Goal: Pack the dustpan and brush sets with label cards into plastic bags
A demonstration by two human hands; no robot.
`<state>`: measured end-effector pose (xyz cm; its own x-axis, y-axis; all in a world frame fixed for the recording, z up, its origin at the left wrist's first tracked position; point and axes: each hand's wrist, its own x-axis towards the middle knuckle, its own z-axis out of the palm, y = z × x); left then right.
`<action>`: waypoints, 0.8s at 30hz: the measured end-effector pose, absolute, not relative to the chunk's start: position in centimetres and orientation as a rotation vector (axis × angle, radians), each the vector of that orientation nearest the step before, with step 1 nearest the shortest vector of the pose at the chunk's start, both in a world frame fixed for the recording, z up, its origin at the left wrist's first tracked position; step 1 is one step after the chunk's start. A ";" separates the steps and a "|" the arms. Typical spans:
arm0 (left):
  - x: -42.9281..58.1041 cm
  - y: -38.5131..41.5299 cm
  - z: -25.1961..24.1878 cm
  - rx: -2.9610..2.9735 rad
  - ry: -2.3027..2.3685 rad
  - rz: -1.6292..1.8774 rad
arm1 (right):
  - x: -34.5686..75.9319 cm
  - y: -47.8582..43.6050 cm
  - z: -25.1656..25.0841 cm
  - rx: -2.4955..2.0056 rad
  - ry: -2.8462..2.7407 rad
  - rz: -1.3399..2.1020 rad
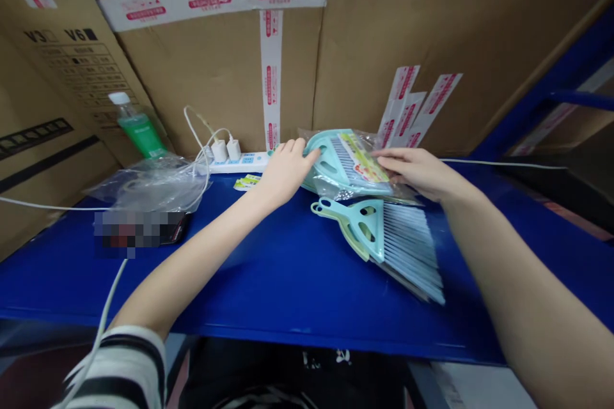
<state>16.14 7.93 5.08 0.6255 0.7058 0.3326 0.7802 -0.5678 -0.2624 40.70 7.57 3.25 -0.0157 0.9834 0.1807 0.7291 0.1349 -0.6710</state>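
Note:
A light-blue dustpan and brush set (pixel 330 163) in a clear plastic bag lies at the back of the blue table, with a colourful label card (pixel 362 160) over the bristles. My left hand (pixel 288 169) is closed around its handle end, thumb on top. At the other end, my right hand (pixel 415 172) grips the bag near the card, fingers partly hidden. Just in front of the bag lie loose hand brushes (pixel 407 243), a light-blue one over a pale green one, bristles pointing right. Neither hand touches them.
A white power strip (pixel 240 163) with two plugged-in chargers stands against cardboard boxes (pixel 215 70). On the left are a green-liquid bottle (pixel 141 131), crumpled clear plastic (pixel 153 188) and white cables. Another label card (pixel 247 182) lies beside my left wrist.

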 end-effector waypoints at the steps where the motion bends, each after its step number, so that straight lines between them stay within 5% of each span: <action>1: 15.2 7.2 5.0 -2.448 -1.200 -0.259 | 39.9 7.2 3.4 -1.634 -1.807 0.559; 18: 2.8 0.4 -0.4 -2.384 -1.176 -0.311 | 31.3 2.9 2.3 -1.214 -1.741 1.330; 24: 1.5 0.1 -1.1 -2.434 -1.247 -0.420 | 30.4 2.8 1.7 -1.203 -1.947 1.263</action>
